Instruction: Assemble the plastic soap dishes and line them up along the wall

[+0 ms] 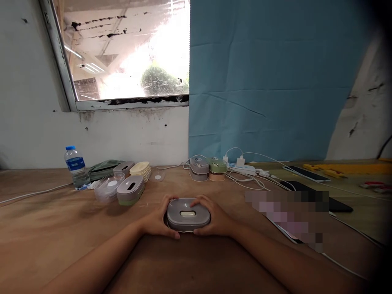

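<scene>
On the brown table, our left hand and right hand clasp the box from both sides. Behind the box we see a scuffed wall, with a window back-left, a blue sheet back-right.

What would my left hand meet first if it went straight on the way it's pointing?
Most likely the gray oval container, whose left end your left hand is grasping.
</scene>
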{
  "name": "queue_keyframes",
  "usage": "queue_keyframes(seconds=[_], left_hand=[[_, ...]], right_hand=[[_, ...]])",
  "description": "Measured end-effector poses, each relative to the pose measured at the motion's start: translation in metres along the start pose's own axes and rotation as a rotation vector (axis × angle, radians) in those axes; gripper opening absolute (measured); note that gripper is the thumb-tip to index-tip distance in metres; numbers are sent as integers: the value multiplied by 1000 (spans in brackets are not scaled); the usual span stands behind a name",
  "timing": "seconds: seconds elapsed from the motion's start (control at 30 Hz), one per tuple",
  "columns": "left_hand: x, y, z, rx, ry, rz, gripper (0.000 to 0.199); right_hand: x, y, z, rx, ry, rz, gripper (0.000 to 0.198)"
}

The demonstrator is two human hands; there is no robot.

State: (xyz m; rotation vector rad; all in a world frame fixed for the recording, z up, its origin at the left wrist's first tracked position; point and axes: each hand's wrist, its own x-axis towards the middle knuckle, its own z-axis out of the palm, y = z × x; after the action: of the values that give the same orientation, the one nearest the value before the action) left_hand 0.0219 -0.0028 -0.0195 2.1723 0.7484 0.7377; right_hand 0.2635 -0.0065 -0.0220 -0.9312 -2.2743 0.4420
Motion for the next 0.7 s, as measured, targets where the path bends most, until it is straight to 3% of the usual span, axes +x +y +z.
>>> queue_keyframes(seconds=[0.13,0.27,0.57,0.7], left_hand=[[5,-3,3,-56,15,52,87],[4,-3,3,121,60,88,91],[3,-4,1,200,65,56,88],[1,-2,1,266,101,21,86]], right_hand=[[-1,-4,-3,-45,9,-5,63],[-2,-7,-3,-65,-11,-12,65],[-3,-7,-3,-90,48,-29,62],[-3,-3,-2,-22,123,-16,76]])
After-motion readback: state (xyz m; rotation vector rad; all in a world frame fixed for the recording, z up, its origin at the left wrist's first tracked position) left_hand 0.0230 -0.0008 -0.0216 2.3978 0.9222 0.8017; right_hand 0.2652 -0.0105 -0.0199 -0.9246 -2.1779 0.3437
